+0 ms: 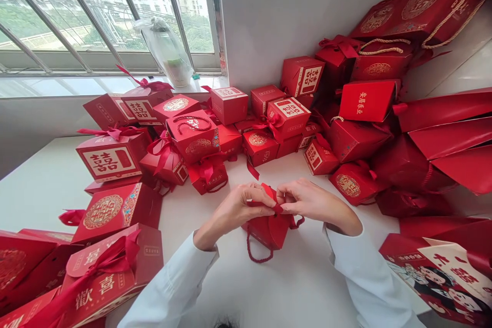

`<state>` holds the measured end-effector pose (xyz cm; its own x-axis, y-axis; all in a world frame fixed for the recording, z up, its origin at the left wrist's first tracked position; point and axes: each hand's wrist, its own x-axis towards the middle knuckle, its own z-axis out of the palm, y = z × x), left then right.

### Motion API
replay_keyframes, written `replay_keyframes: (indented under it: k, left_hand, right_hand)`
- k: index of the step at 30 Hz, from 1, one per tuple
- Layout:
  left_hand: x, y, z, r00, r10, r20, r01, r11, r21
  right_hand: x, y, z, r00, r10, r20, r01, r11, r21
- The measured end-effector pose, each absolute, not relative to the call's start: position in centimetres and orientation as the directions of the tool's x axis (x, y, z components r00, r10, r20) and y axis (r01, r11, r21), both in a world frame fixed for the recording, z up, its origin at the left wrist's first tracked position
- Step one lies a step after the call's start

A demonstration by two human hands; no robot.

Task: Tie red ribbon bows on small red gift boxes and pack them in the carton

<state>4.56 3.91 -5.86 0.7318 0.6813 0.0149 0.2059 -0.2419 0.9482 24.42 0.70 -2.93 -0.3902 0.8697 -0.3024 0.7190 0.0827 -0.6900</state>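
In the head view a small red gift box point(271, 230) stands on the white table between my hands. A dark red rope handle point(259, 260) hangs down its near side, and more cord shows at its right. Above the box, my left hand point(249, 203) pinches a red ribbon point(277, 209) between thumb and fingers. My right hand point(302, 198) grips the ribbon from the other side, with its fingertips close to the left ones. Part of the box top is hidden behind my fingers.
Several red gift boxes with ribbons, such as a square box point(109, 156), fill the table point(184, 225) at left and back. Larger red bags point(418, 5) and boxes pile up at right. A plastic-wrapped cup point(172, 61) stands on the sill by the barred window.
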Motion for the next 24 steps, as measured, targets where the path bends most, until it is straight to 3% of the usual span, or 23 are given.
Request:
replay_keyframes:
  k: [8, 17, 24]
  left_hand:
    - [4.6, 4.3, -6.9, 0.691, 0.723, 0.005, 0.169, -0.169, 0.971]
    - [4.5, 4.8, -6.9, 0.779, 0.615, 0.125, 0.146, -0.372, 0.917]
    - [4.4, 4.9, -6.8, 0.800, 0.579, 0.158, 0.093, -0.379, 0.921]
  right_hand:
    - [24.4, 0.9, -2.9, -0.371, 0.885, -0.282, 0.732, 0.091, -0.675]
    - [24.6, 0.9, -2.9, -0.375, 0.878, -0.298, 0.688, 0.048, -0.724]
    - [24.9, 1.3, -3.4, -0.385, 0.866, -0.320, 0.685, 0.035, -0.728]
